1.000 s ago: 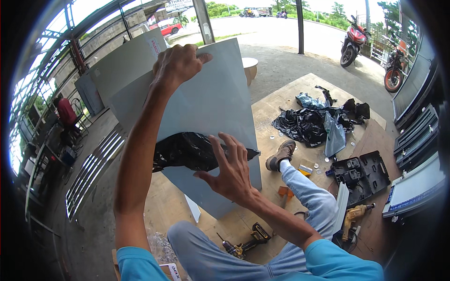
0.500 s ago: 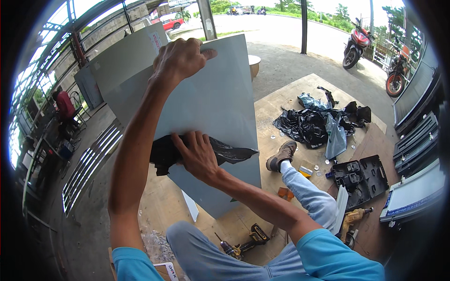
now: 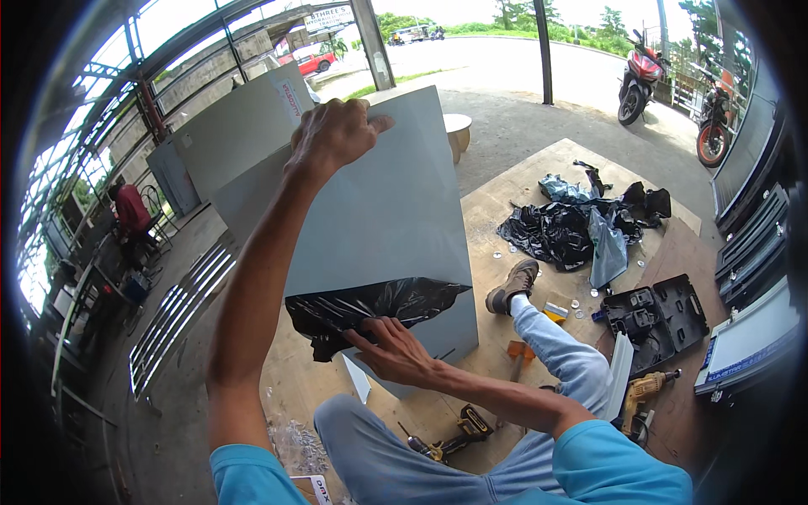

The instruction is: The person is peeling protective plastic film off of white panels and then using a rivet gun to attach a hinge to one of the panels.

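Observation:
A large grey flat panel (image 3: pixel 370 202) stands upright and slightly tilted in front of me. My left hand (image 3: pixel 335 135) is closed over its top edge, thumb on the near face. Lower down, a sheet of black plastic film (image 3: pixel 370 301) hangs loose from the panel's face, crumpled along its lower side. My right hand (image 3: pixel 396 352) is at the film's bottom edge, its fingers gathered on the plastic; the thumb's grip is partly hidden.
Crumpled black film (image 3: pixel 555 231) lies on the plywood sheet (image 3: pixel 560 160) at the right. Near my legs are a cordless drill (image 3: pixel 446 438), a hammer (image 3: pixel 520 353), an open black tool case (image 3: pixel 656 324) and a yellow power tool (image 3: pixel 646 396). Slatted metal (image 3: pixel 181 311) lies on the left.
My right hand has moved down and slightly right, drawing the black film lower so that more of it spreads out. My left hand keeps its hold on the panel's top edge.

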The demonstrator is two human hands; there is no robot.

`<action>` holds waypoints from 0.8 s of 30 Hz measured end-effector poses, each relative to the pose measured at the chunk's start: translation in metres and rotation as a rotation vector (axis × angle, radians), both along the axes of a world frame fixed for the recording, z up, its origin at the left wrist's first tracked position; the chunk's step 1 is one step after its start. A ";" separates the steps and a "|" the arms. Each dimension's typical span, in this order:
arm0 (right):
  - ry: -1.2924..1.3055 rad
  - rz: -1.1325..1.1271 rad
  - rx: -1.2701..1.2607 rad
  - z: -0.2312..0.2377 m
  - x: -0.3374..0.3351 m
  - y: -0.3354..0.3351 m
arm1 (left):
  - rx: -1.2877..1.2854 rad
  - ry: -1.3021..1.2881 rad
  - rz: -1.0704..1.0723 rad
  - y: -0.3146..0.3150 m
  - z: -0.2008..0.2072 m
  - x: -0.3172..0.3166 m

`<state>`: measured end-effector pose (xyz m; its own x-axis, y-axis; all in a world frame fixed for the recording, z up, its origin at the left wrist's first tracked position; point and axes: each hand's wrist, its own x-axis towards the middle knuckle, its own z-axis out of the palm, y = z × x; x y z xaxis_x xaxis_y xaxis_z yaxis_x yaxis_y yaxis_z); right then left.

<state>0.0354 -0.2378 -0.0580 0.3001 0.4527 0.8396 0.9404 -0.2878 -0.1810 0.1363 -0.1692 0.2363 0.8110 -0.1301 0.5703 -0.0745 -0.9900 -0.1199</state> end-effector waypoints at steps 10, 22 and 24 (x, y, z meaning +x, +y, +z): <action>0.182 -0.323 -0.082 -0.027 0.066 -0.078 | -0.009 0.026 0.040 -0.009 0.003 -0.007; 0.225 -0.260 -0.083 -0.074 0.111 -0.050 | -0.019 -0.063 0.040 0.022 -0.007 0.023; 0.229 -0.247 -0.106 -0.083 0.113 -0.045 | -0.018 -0.086 0.019 0.030 -0.006 0.026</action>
<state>0.1487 -0.2829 -0.1412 0.5866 0.4239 0.6901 0.7784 -0.5302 -0.3360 0.1628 -0.1387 0.2303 0.7610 -0.1040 0.6403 -0.0457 -0.9932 -0.1069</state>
